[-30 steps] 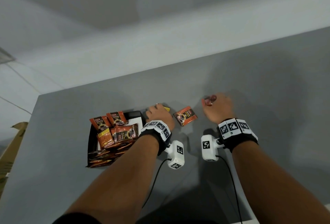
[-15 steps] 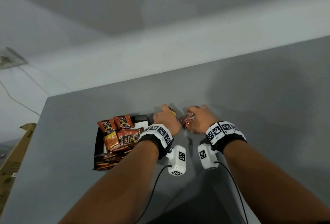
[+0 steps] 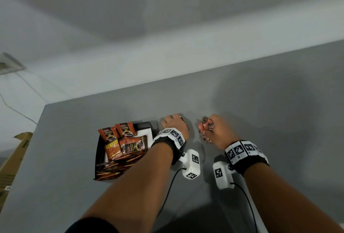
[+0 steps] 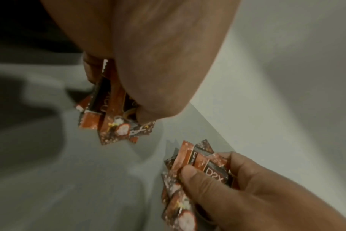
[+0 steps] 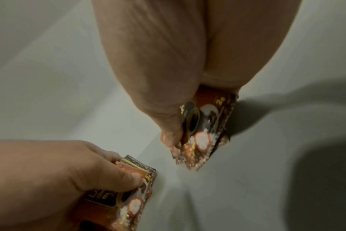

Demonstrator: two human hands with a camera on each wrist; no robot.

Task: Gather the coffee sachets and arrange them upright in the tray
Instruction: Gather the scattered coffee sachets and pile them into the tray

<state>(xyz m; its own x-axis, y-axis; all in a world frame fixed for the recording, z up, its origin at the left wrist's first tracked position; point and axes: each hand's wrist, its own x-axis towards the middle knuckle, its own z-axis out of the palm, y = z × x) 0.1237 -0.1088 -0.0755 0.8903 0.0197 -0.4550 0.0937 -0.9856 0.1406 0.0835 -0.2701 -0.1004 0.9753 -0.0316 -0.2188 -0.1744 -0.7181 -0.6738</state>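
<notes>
On the grey desk (image 3: 279,102) both hands are clenched on sachets: the right hand (image 3: 218,133) grips a bundle (image 3: 205,126), and the left hand (image 3: 175,124), just right of the tray (image 3: 143,125), pinches its own few (image 4: 113,109). Further left, more sachets (image 3: 121,143) fill the tray, some upright at its far end.
</notes>
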